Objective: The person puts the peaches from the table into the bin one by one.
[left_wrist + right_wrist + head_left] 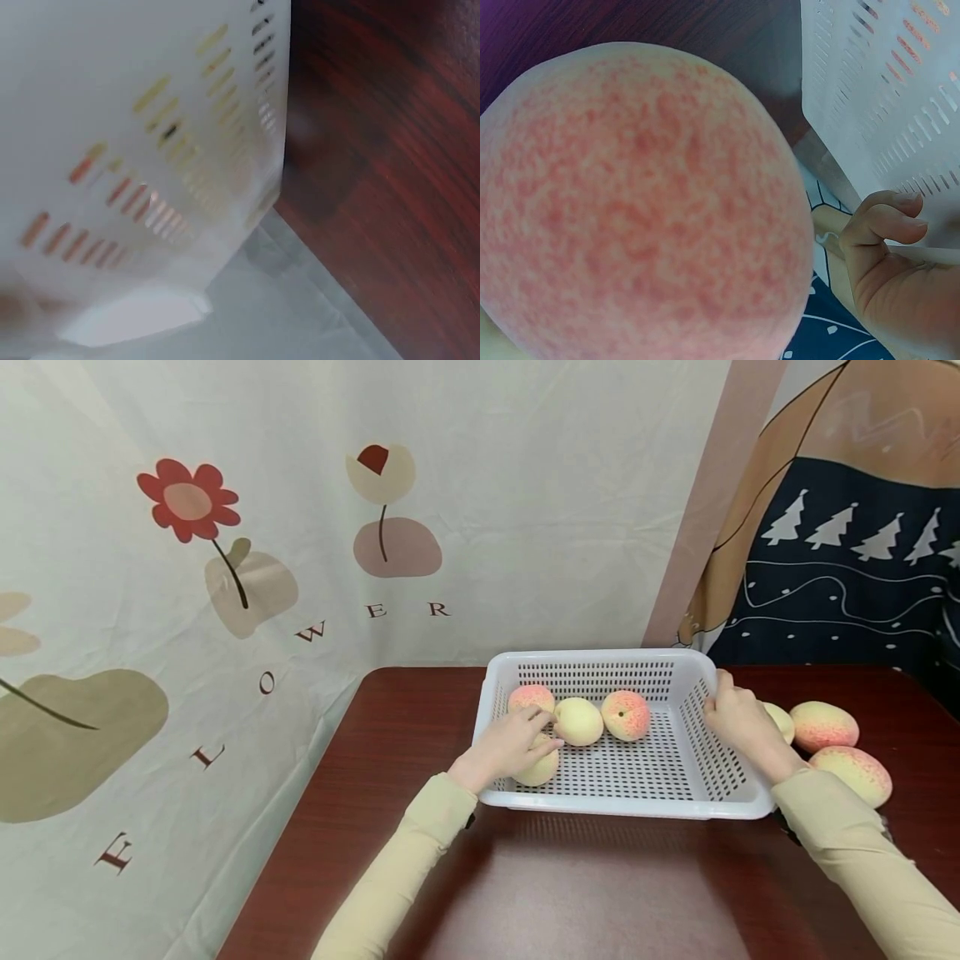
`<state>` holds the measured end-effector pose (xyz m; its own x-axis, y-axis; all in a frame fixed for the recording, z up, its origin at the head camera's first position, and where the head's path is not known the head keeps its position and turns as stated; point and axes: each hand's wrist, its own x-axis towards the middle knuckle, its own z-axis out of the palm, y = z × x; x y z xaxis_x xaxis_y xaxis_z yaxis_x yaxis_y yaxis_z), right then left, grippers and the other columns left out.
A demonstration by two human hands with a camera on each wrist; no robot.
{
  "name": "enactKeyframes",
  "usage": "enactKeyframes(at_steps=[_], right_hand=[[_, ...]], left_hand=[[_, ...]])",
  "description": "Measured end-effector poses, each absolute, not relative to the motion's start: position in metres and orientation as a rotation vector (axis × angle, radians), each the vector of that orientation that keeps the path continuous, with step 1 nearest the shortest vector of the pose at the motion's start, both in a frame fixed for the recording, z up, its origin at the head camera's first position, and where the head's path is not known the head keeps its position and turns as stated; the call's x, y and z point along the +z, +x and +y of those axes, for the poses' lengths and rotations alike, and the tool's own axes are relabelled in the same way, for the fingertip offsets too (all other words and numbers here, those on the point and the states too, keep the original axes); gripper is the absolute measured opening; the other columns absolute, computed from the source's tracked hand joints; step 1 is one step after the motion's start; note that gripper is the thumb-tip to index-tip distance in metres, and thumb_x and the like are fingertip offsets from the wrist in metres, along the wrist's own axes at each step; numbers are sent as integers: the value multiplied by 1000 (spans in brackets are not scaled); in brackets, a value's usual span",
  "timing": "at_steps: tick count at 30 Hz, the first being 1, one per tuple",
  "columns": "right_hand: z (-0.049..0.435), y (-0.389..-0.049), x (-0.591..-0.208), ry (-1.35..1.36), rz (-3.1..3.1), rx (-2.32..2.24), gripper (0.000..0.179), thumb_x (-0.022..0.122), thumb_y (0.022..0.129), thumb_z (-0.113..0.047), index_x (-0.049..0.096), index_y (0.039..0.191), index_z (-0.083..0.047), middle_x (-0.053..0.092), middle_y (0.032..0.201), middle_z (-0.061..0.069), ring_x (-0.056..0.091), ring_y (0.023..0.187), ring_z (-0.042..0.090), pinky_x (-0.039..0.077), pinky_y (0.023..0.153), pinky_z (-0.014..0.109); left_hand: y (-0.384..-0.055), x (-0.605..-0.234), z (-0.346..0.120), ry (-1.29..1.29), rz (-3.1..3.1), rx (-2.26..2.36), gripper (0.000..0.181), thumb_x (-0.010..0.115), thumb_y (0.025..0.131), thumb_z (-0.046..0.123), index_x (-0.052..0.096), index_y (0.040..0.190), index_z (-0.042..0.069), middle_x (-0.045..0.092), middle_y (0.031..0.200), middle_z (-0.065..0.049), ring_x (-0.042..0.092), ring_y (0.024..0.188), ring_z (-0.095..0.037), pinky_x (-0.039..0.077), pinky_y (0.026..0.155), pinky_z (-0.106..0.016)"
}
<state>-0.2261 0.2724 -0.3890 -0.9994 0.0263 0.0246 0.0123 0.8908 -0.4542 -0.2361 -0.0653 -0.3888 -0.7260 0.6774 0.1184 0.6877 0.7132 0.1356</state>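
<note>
A white slotted plastic basket [682, 760] stands on the table with several peaches in its left half. My left hand [502, 747] reaches over the basket's left side, fingers spread above a pale peach [538, 770] and beside a pinkish peach [531, 697]. Its fingertips come right up to a yellow peach [579, 723]. A red-tipped peach [628, 717] lies further right. My right hand [738, 718] grips the basket's right rim, its fingers [889, 217] bent at the outer wall. In the left wrist view the basket wall [97, 67] hides most of the left hand.
Outside the basket, on the right, lie a pale peach [780, 722] partly behind my right hand, a blushed peach [825, 727] and a nearer one [852, 774]. A peach [645, 202] fills much of the right wrist view. Behind the dark red table [405, 735] hangs a printed curtain [525, 510].
</note>
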Motion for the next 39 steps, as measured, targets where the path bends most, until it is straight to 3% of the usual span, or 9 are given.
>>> enactKeyframes(at_steps=[5,11,17,21,24,29,39], right_hand=[[271,-227,-389,-26,-3020,728,59,32,94,-10,10,140,19,50,103,45,64,57,28,51,48,37],[271,-226,-389,-33,-3019,732,59,32,94,-10,10,140,19,50,102,45,64,56,28,51,47,37],[271,-226,-388,-16,-3007,756,59,33,94,-10,11,140,19,49,103,47,64,57,30,51,47,37],[272,-225,-387,-27,-3008,798,60,35,94,-10,10,140,19,47,106,47,64,61,32,52,49,37],[272,-225,-387,-36,-3007,830,61,35,94,-11,9,141,18,46,108,47,64,63,32,52,50,37],[273,-224,-389,-36,-3006,858,61,36,95,-10,8,141,18,46,109,47,65,62,32,53,49,37],[274,-225,-389,-39,-3004,813,60,36,95,-12,10,141,17,46,109,48,65,64,33,52,52,39]], left_hand=[[-249,-385,-73,-979,-2817,-347,34,55,95,34,58,118,8,61,117,-8,60,106,-23,50,89,-38],[-265,-387,-81,-565,-2699,-419,27,58,91,18,60,116,7,62,114,-12,53,104,-31,45,84,-42],[-270,-394,-84,-246,-2690,-638,47,61,88,12,45,131,1,49,122,-18,47,103,-32,51,71,-40],[-271,-395,-84,-120,-2752,-730,60,61,90,19,34,139,-1,47,128,-22,52,107,-36,52,77,-46],[-271,-396,-84,-51,-2821,-771,60,57,92,22,33,141,-2,52,127,-24,59,105,-39,52,81,-49],[-271,-396,-84,2,-2893,-822,45,51,93,19,43,132,-2,64,109,-23,67,90,-37,53,73,-47],[-271,-395,-84,-24,-2909,-865,39,50,93,16,45,127,-3,65,101,-23,68,81,-35,53,64,-43]])
